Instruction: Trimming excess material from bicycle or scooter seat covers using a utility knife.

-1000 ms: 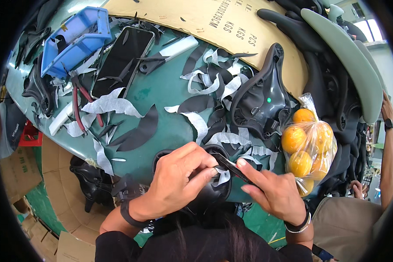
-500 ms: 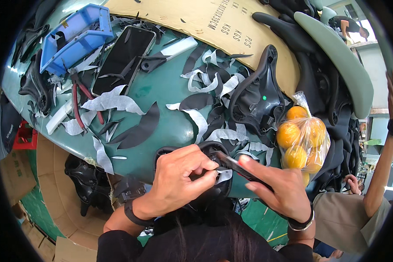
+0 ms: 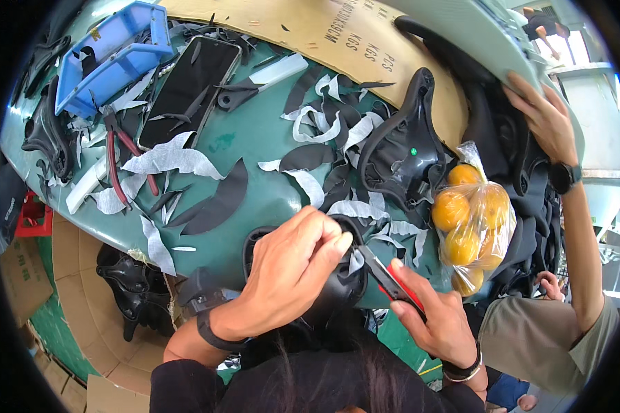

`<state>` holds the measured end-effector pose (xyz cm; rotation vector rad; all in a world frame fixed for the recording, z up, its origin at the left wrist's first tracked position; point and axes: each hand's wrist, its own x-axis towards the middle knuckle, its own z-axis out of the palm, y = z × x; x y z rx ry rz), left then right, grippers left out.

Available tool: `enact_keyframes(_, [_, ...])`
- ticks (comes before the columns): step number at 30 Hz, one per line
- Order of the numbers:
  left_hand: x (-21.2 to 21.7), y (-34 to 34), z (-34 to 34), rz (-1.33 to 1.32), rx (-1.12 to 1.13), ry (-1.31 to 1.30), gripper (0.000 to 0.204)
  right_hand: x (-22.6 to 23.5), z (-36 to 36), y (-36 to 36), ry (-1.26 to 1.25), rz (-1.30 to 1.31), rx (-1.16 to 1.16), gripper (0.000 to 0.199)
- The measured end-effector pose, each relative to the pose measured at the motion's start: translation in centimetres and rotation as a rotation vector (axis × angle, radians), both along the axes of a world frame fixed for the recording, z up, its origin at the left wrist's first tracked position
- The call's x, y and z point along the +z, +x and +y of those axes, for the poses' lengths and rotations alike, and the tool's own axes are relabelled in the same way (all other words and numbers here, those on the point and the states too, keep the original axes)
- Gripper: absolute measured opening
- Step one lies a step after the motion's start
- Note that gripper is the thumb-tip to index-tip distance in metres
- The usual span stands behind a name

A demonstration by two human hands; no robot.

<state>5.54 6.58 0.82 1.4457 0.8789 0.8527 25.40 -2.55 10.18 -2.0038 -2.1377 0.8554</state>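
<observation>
A black bicycle saddle (image 3: 348, 286) lies bottom up at the table's near edge, partly hidden by my hands. My left hand (image 3: 289, 272) is over it, thumb and fingers pinched on a narrow black-and-white strip of cover material (image 3: 356, 261) at the saddle's edge. How the strip runs between the fingertips is hidden. My right hand (image 3: 434, 313) grips a red and black utility knife (image 3: 399, 284), its blade pointing up and left beside the strip. Beyond it, another upturned saddle (image 3: 406, 155) rests among cut scraps (image 3: 217, 199).
A phone (image 3: 189, 93), red-handled pliers (image 3: 117, 158) and a blue bin (image 3: 114, 65) stand at left. A bag of oranges (image 3: 472, 220) lies at right. A cardboard box (image 3: 83, 289) holds saddles below. A co-worker's hand (image 3: 548, 120) touches a grey-green saddle (image 3: 492, 45).
My left hand has risen slightly; the knife has shifted right and down, away from the left fingers. The co-worker's hand has reached in, and the grey-green saddle has moved up and left.
</observation>
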Motion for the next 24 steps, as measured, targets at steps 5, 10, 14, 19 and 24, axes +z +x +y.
enact_keyframes(5, [-1.3,1.5,-0.1,-0.052,0.093,0.040,0.023,-1.5,2.5,0.1,0.003,-0.060,0.073,0.051])
enact_keyframes(10, [-1.3,2.0,0.5,-0.455,0.020,-0.561,0.021,-0.9,2.1,-1.0,0.074,-0.217,0.153,0.052])
enact_keyframes(14, [-1.6,1.6,1.9,-0.881,0.241,-0.915,0.020,-0.8,0.8,-2.0,0.057,-0.381,0.182,0.054])
enact_keyframes(19, [-1.7,1.2,1.8,-1.119,0.393,-0.847,0.021,-1.4,-1.7,-3.4,0.078,-0.425,0.083,0.058])
enact_keyframes(24, [-2.3,-0.2,4.3,-0.996,0.893,-0.179,0.018,-3.8,-2.8,-4.0,0.081,-0.392,-0.056,0.057])
